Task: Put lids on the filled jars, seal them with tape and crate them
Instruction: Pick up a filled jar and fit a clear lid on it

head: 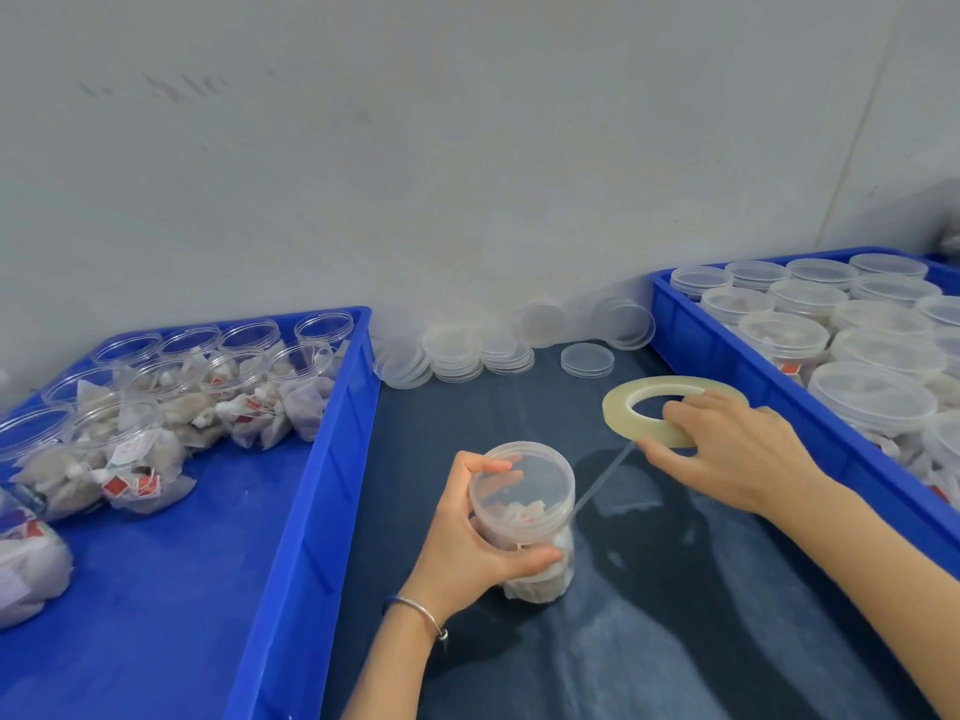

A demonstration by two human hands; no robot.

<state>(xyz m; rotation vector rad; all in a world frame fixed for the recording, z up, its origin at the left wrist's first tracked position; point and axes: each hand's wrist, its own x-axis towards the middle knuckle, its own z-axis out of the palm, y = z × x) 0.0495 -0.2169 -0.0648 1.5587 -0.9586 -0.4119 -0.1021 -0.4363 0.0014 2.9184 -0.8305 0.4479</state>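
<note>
Currently: left hand [470, 532] grips lidded jar [522, 517], frame centre, on counter [675, 589]; right hand [727, 449] pinches tape roll [670, 407]. Strand [602, 480] taut between. Risk: slack twists the strand; jar tips if pull outruns grip.

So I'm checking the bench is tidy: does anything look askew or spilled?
Yes. In the left crate, several open jars lie tipped, tea bags spilling onto its floor. Two lids lean on edge against the wall; the other lids lie flat.
</note>
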